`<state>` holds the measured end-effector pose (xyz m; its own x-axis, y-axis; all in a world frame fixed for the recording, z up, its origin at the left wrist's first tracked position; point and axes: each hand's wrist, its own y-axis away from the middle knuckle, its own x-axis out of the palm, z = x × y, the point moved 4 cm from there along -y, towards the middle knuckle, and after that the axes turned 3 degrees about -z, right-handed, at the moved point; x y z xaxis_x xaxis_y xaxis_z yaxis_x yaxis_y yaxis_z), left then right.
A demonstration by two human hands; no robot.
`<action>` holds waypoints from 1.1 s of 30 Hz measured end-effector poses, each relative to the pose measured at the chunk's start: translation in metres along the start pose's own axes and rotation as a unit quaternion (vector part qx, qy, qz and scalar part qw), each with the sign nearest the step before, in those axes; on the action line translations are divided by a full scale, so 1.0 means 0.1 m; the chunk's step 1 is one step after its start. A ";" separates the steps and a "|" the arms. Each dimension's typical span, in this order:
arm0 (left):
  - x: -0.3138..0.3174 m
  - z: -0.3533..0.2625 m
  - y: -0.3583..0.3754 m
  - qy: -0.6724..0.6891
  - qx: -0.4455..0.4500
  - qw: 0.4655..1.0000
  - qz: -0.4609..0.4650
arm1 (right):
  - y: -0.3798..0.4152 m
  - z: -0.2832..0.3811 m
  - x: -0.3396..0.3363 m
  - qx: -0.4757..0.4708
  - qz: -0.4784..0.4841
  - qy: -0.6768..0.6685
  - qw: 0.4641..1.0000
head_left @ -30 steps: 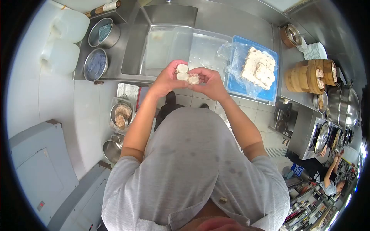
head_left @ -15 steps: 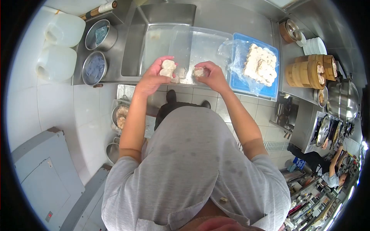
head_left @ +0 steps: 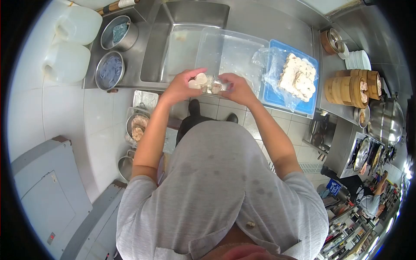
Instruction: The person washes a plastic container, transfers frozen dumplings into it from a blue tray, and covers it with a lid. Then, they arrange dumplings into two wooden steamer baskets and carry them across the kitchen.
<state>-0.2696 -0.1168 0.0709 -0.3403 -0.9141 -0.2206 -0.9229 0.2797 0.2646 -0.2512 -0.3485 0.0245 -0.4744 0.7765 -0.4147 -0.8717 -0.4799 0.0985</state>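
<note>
The hands had drawn closer together since the frame half a second earlier, when a wider gap parted them, and the whole view had shifted slightly. The left hand [head_left: 178, 89] was curled around two pale pieces [head_left: 200, 79] of food, thumb below and fingers above; the right hand [head_left: 239, 90] pinched a third piece [head_left: 216, 88] at its fingertips, near the first two. Whether the pieces touched across the gap could not be told. They appeared light, soft and perhaps slightly damp or sticky, so a hard squeeze would probably have dented them; a gentle hold around the sides, with the flat faces left free, seemed best suited. The hands were at the front edge of the bench [head_left: 268, 19], with the wall of a sink [head_left: 199, 12] rising beyond to the left and a clear plastic tray [head_left: 245, 50] just past the fingers. To the right, a blue tray [head_left: 307, 109] carried a pile of similar pieces [head_left: 299, 78], with crumpled film [head_left: 265, 56] along its near side; its raised rim limited sideways travel of the right hand. Freer room lay toward the body, between the forearms and above the tiled floor [head_left: 208, 100].
</note>
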 end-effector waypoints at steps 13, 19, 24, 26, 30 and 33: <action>0.47 -0.46 -0.27 0.041 -0.035 0.986 0.155 | 0.33 0.57 -0.55 0.020 -0.007 -0.142 0.990; 0.59 -0.53 -0.32 0.134 -0.050 0.970 0.198 | 0.40 0.44 -0.58 0.050 -0.001 -0.369 0.928; 0.64 -0.43 -0.39 0.202 -0.067 0.950 0.227 | 0.41 0.20 -0.53 0.047 0.037 -0.523 0.850; 0.63 -0.36 -0.43 0.252 -0.080 0.934 0.241 | 0.40 0.18 -0.50 0.042 0.041 -0.584 0.809; 0.57 -0.17 -0.51 0.284 -0.066 0.937 0.193 | 0.40 0.08 -0.59 0.048 -0.022 -0.565 0.823; 0.56 -0.18 -0.56 -0.004 0.039 0.996 0.077 | 0.42 0.07 -0.70 0.074 -0.111 -0.206 0.969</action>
<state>-0.2333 -0.1893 0.0608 -0.4806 -0.8560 -0.1903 -0.8704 0.4393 0.2222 -0.2560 -0.4199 0.0641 -0.2546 0.9660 -0.0461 -0.9516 -0.2417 0.1897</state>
